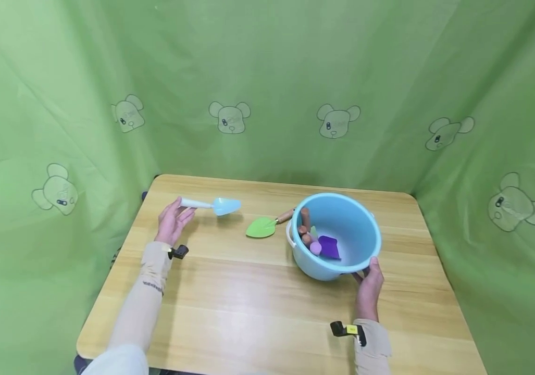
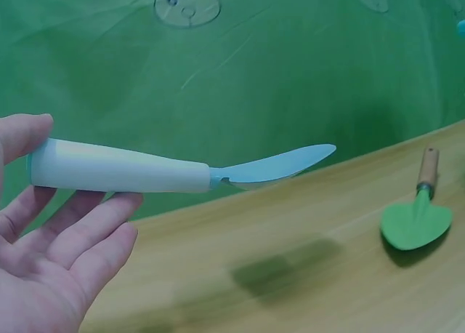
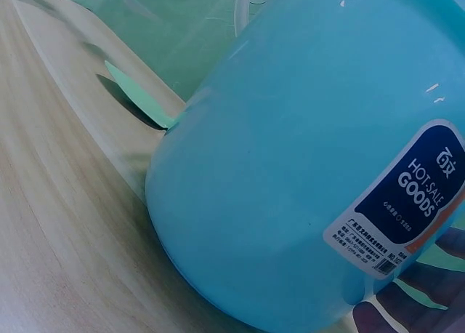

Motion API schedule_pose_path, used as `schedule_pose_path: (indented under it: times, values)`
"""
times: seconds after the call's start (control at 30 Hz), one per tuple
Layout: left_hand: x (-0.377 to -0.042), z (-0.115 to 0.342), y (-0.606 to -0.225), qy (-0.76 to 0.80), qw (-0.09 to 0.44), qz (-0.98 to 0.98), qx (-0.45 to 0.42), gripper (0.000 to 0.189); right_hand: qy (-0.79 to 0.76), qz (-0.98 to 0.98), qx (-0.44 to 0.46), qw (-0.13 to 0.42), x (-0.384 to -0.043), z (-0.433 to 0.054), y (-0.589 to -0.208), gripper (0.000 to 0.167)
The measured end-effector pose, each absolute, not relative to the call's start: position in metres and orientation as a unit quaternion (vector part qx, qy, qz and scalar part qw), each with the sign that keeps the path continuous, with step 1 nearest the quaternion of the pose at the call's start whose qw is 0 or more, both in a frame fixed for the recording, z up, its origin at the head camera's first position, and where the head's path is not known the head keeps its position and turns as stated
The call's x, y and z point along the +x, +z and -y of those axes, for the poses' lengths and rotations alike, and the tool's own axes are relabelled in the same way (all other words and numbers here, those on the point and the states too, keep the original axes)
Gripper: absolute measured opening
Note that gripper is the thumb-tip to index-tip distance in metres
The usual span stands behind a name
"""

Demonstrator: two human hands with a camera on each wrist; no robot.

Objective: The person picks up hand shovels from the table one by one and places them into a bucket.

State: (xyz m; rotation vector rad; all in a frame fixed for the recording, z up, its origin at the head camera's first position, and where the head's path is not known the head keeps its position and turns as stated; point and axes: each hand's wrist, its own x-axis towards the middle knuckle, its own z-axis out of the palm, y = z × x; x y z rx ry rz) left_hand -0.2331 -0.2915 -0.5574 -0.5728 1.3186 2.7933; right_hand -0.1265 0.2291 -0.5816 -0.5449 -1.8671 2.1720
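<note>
My left hand [image 1: 170, 223] pinches the white handle of a blue trowel [image 1: 226, 205] between thumb and fingers. In the left wrist view the trowel [image 2: 123, 167] is held above the table, its blade pointing right. With my right hand [image 1: 370, 288] I hold a light blue bucket [image 1: 321, 270] near its rim, at the front right. The bucket looks tilted toward me. Inside it lie a purple shovel [image 1: 329, 247] and several wooden-handled tools [image 1: 306, 219], their heads mostly hidden. A green trowel [image 1: 261, 227] lies on the table left of the bucket, its wooden handle reaching toward the bucket.
The wooden table [image 1: 229, 307] has green curtains [image 1: 276, 62] behind it and at both sides. A white bail handle [image 1: 289, 234] hangs on the bucket's left side. In the right wrist view a dark blue label [image 3: 407, 195] is stuck on the bucket's wall.
</note>
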Motion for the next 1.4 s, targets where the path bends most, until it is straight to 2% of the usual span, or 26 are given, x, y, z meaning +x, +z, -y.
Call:
schedule_pose_path:
  times: [0.1,0.33,0.5,1.0,1.4]
  values:
    - [-0.232,0.287,-0.554,0.892,0.0,-0.416,-0.176,0.023,0.738,0.64,-0.181,0.114,-0.126,-0.229,-0.581,0.061]
    - [-0.229,0.275,-0.54,0.896,0.001,-0.422,-0.138,0.014,0.73,0.65,-0.18,0.11,-0.124,-0.23,-0.581,0.061]
    - [-0.226,0.264,-0.528,0.895,0.005,-0.434,-0.108,0.015,0.727,0.653,-0.179,0.111,-0.123,-0.231,-0.58,0.061]
    - [-0.223,0.233,-0.507,0.893,0.026,-0.437,-0.106,0.013,0.727,0.653,-0.18,0.111,-0.121,-0.231,-0.58,0.061]
    - [-0.22,0.209,-0.488,0.889,0.022,-0.447,-0.098,0.013,0.729,0.655,-0.172,0.099,-0.122,-0.231,-0.578,0.059]
